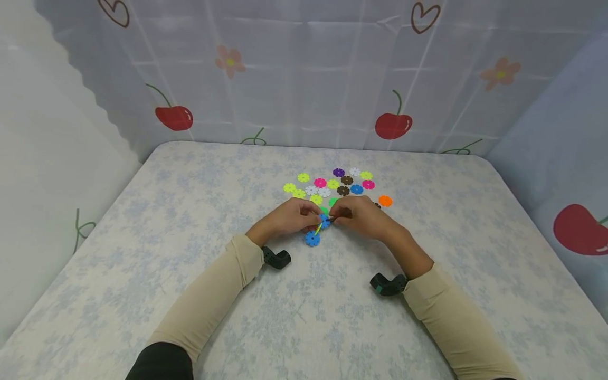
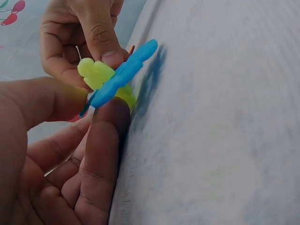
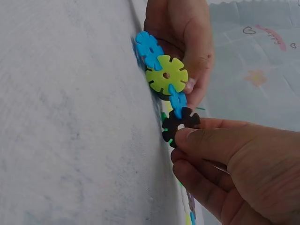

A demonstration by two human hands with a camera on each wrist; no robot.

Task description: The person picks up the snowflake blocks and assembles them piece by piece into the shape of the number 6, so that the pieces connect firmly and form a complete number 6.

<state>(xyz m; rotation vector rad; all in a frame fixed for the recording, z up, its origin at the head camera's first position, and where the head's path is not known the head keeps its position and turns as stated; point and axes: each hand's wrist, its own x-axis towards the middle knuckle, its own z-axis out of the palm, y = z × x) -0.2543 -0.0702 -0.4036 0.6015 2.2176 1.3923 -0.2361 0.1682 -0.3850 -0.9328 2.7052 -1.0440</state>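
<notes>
Notched plastic discs are slotted together in a short chain. In the right wrist view a blue disc [image 3: 145, 43] sits at its outer end, joined to a yellow-green disc [image 3: 157, 80], then a second blue disc [image 3: 177, 101] seen nearly edge-on. My left hand [image 1: 296, 216] pinches the chain between thumb and fingers; its fingertips partly hide the discs in the left wrist view. My right hand [image 1: 363, 215] pinches a dark brown disc [image 3: 173, 124] between thumb and fingers. That brown disc meets the second blue disc's edge; whether it is fully slotted in, I cannot tell.
Loose notched discs lie just beyond the hands, among them an orange disc [image 1: 385, 201], a purple disc [image 1: 339, 172] and a pink disc [image 1: 320, 182]. They rest on a patterned table cover [image 1: 228, 184]. A printed curtain [image 1: 304, 79] hangs behind the table's far edge.
</notes>
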